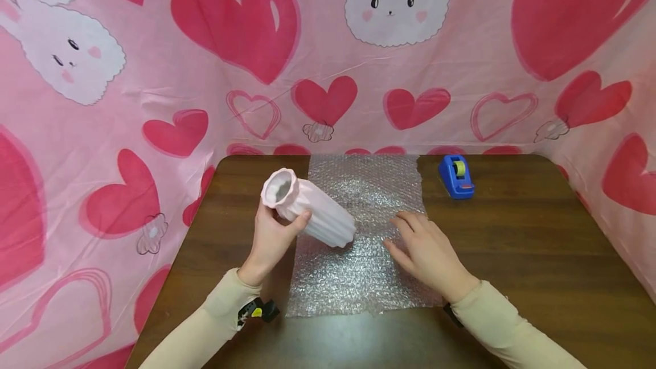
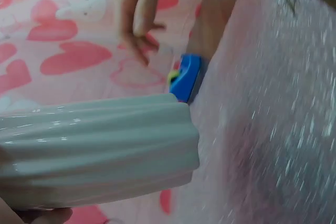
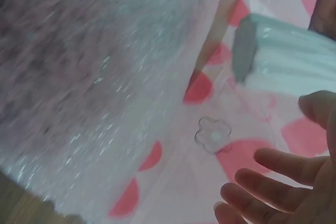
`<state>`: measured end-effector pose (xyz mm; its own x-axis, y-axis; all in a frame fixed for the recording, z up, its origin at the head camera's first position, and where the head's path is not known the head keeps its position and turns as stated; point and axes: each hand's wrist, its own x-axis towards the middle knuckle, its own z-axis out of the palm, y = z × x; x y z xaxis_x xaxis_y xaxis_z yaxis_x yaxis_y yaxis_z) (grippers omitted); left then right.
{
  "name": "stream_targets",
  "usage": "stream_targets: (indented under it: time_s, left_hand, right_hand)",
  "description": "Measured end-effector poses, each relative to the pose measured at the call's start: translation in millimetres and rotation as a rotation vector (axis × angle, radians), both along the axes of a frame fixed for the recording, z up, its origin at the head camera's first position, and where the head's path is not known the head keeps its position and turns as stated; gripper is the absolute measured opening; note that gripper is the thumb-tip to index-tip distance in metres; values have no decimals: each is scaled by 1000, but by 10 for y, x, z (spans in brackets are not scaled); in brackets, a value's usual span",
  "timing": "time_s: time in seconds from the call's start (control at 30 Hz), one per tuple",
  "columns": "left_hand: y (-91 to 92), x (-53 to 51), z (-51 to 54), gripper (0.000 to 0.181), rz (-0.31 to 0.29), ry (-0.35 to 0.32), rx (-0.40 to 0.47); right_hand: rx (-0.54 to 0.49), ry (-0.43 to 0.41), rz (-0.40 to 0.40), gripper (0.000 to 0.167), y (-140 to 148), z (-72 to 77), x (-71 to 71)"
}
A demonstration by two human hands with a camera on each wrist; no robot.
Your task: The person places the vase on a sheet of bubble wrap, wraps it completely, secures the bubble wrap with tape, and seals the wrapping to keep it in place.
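My left hand point(image 1: 271, 241) grips a pale pink fluted vase point(image 1: 325, 213) near its neck. The vase is tilted, its scalloped mouth up to the left and its base down to the right, over a sheet of bubble wrap point(image 1: 353, 283). In the left wrist view the vase point(image 2: 100, 150) lies across the lower left, and only a little of the gripping hand shows. To the right of the base, my right hand point(image 1: 430, 252) hovers over the bubble wrap with loosely spread fingers, holding nothing. The right wrist view shows those fingers point(image 3: 278, 192) apart from the vase point(image 3: 289, 59).
A blue tape dispenser point(image 1: 456, 178) with a yellowish roll stands at the back right of the dark wooden table point(image 1: 533, 255). Pink cloth point(image 1: 328, 39) with hearts and rabbits hangs behind the table and along both sides.
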<state>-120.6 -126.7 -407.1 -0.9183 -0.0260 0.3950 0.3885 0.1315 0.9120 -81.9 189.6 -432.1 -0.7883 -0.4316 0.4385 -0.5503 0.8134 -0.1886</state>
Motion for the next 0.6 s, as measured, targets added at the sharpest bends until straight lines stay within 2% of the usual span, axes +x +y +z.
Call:
stream_targets:
  time_s: [0.13,0.3,0.43,0.6]
  left_hand:
    - [147,35,-95,78,-96,-35,118]
    - [313,118,-194,75,-164,-105,247]
    - [397,170,-261,71,-185,-97,275]
    - [461,203,-320,70,-218,-131,299]
  right_hand:
    - [-23,-34,47,67,-134,11,-2]
    - [-42,-100,95,93,-248,2,-5]
    - [-53,-148,112,107,-282,-27,-12]
    - [-124,-236,108,108,-292,-53,-12]
